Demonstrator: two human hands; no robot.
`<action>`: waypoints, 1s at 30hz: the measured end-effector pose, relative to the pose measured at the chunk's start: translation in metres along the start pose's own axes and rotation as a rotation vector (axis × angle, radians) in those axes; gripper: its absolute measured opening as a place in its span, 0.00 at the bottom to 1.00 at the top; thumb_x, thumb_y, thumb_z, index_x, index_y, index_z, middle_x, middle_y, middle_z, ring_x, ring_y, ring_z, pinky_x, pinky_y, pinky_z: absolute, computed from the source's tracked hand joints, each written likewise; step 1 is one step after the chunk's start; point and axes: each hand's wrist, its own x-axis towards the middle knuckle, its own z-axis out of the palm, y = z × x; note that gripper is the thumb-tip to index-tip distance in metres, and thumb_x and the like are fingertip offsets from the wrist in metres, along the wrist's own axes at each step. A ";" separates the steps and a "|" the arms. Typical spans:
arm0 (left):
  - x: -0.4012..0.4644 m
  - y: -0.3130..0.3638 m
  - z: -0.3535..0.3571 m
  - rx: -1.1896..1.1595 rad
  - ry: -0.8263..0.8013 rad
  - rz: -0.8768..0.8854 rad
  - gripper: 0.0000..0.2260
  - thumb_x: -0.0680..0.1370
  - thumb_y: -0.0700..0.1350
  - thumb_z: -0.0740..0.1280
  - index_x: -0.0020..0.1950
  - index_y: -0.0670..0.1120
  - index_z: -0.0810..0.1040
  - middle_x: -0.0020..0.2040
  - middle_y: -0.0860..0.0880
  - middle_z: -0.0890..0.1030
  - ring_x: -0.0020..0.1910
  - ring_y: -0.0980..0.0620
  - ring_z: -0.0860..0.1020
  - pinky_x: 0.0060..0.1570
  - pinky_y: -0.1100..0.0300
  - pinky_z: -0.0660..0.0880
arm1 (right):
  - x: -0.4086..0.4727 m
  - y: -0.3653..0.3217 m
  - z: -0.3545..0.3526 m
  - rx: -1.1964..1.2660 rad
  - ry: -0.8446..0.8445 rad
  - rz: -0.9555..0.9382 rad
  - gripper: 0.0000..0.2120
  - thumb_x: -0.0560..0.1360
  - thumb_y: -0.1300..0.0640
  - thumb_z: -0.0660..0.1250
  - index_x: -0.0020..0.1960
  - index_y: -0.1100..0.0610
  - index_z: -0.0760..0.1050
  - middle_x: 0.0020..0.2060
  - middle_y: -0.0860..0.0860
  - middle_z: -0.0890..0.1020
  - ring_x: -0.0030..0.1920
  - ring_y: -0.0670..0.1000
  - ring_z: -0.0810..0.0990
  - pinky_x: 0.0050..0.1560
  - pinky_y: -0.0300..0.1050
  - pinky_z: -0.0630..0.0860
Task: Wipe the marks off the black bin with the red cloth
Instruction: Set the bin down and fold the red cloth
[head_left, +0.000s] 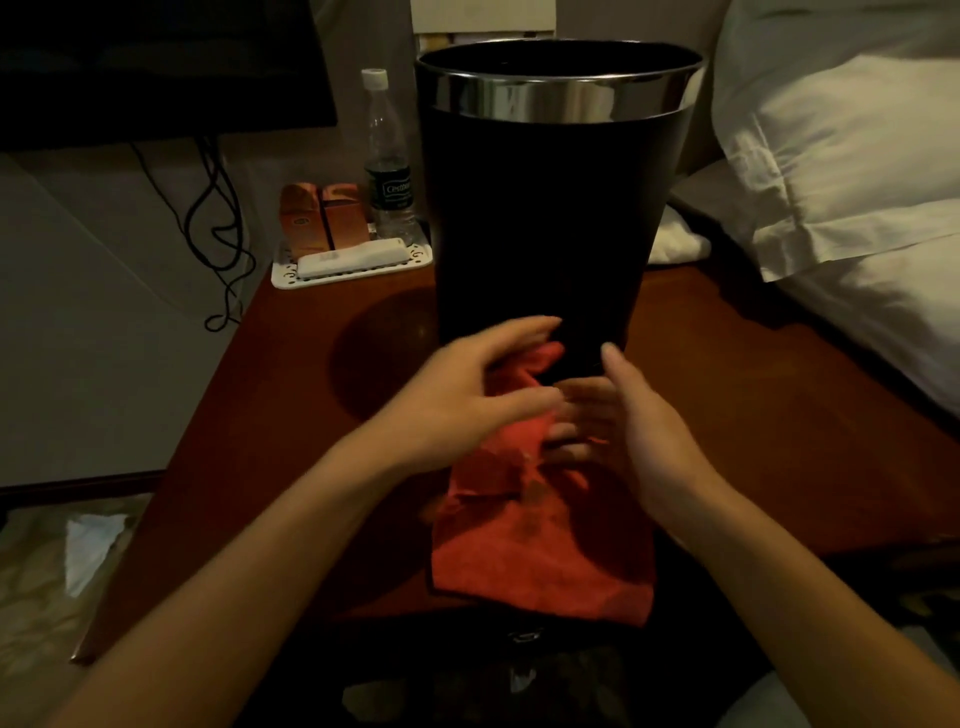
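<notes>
The tall black bin (545, 208) with a shiny metal rim stands upright on the brown table (779, 389), straight ahead of me. The red cloth (545, 561) lies on the table in front of the bin's base, its near end flat and its far end bunched up against the bin. My left hand (467, 384) holds that bunched end between thumb and fingers, close to the bin's lower wall. My right hand (623, 426) rests on the cloth with loose fingers pointing left and thumb raised towards the bin. No marks on the bin can be made out in the dim light.
A white tray (291, 278) at the table's back left carries a water bottle (387, 156), orange boxes (322, 218) and a white remote (353, 257). White pillows (857, 156) and bedding lie to the right. Cables (218, 208) hang below a dark screen (156, 62) at the left.
</notes>
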 end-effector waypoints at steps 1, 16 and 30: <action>0.004 0.000 0.007 -0.020 -0.032 -0.031 0.25 0.77 0.45 0.70 0.72 0.54 0.68 0.69 0.53 0.74 0.59 0.61 0.78 0.57 0.65 0.75 | 0.002 -0.003 -0.004 0.054 0.001 0.091 0.30 0.79 0.36 0.57 0.51 0.63 0.78 0.38 0.58 0.81 0.36 0.55 0.80 0.41 0.51 0.81; -0.014 -0.060 -0.002 0.439 0.086 -0.189 0.16 0.72 0.45 0.75 0.56 0.50 0.74 0.55 0.51 0.79 0.56 0.53 0.77 0.58 0.59 0.73 | 0.005 -0.009 -0.030 -0.310 0.223 -0.023 0.04 0.78 0.66 0.65 0.46 0.63 0.78 0.32 0.55 0.76 0.27 0.48 0.76 0.25 0.41 0.77; 0.011 -0.064 -0.003 0.535 0.101 -0.350 0.11 0.72 0.42 0.70 0.50 0.55 0.74 0.48 0.47 0.83 0.52 0.43 0.81 0.52 0.50 0.76 | 0.011 0.002 -0.051 -0.913 0.333 -0.105 0.10 0.80 0.52 0.67 0.43 0.56 0.79 0.41 0.50 0.82 0.41 0.51 0.80 0.42 0.49 0.75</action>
